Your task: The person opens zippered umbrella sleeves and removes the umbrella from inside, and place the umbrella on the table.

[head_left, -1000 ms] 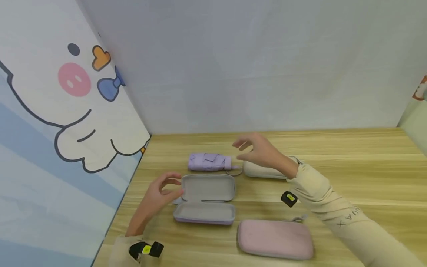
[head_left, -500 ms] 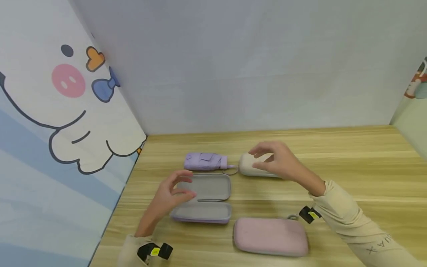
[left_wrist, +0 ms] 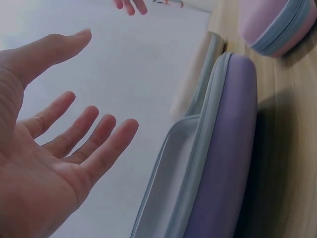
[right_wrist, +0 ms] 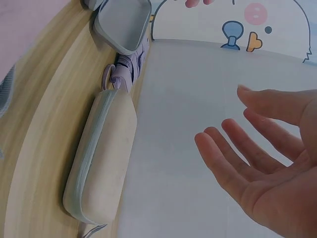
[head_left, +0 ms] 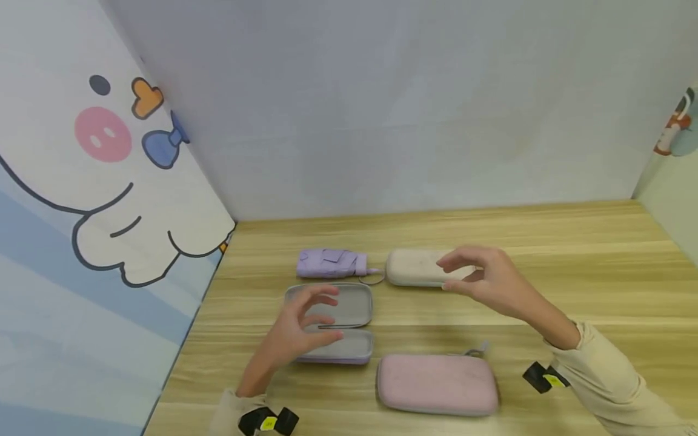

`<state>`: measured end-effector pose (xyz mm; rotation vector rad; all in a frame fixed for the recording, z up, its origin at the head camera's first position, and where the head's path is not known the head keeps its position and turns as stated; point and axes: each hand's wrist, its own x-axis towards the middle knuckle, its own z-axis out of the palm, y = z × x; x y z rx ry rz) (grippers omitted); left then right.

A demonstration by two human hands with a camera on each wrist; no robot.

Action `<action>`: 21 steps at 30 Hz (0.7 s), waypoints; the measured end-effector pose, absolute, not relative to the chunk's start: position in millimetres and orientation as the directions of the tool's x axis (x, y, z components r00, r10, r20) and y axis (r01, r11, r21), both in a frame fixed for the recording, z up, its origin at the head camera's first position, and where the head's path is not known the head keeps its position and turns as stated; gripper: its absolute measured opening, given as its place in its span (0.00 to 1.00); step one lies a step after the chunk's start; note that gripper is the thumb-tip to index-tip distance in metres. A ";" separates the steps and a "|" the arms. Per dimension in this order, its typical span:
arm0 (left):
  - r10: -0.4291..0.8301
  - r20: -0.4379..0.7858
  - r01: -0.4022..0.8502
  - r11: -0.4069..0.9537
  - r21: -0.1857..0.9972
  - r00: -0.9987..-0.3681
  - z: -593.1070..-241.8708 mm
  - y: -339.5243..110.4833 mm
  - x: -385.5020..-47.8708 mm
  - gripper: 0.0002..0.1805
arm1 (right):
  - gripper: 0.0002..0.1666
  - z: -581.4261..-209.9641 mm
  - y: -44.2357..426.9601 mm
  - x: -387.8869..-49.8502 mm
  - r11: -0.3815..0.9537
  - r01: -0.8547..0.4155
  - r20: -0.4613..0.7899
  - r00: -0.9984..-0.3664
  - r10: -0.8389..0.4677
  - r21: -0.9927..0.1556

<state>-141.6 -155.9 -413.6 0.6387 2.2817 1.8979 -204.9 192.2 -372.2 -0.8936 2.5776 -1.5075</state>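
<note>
The purple case (head_left: 354, 344), landmark for all positions, lies unfolded on the tabletop (head_left: 589, 260), its grey lining upward. It should prove light, its moulded shell stiff but the hinged halves free to swing; the rim along a long side appears the surest hold. The cream case (head_left: 411, 265), closed, lies beyond and to the right of the purple case. Its rounded shell is probably firm and slightly smooth, best taken across the narrow width; its contents are hidden, so weight is uncertain. Neither looks fragile. The left hand (head_left: 297, 327) hangs above the purple case, thumb well apart from loosely bent, spread fingers, holding and touching nothing. The right hand (head_left: 488, 281), similarly spread, hovers near the cream case without contact. Also shown: a folded lilac umbrella (head_left: 329, 264), directly beyond the purple case, and a pink case (head_left: 438, 384), nearer the person and to its right.
</note>
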 end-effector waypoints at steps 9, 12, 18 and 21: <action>0.435 0.112 0.199 0.160 0.967 -0.893 -419.2 -128.7 -131.4 0.37 | 0.13 -385.2 213.4 -187.5 0.339 -0.424 0.239 -0.850 -0.470 -0.840; 0.442 0.114 0.216 0.187 0.958 -0.890 -419.4 -120.2 -128.8 0.37 | 0.13 -388.4 217.6 -184.2 0.327 -0.434 0.258 -0.848 -0.464 -0.839; 0.446 0.129 0.238 0.199 0.951 -0.886 -416.6 -107.5 -124.4 0.38 | 0.14 -394.9 223.9 -177.5 0.318 -0.426 0.264 -0.856 -0.446 -0.847; 0.454 0.115 0.236 0.219 0.947 -0.883 -422.2 -104.6 -123.7 0.38 | 0.14 -399.0 226.7 -174.1 0.318 -0.424 0.264 -0.858 -0.440 -0.848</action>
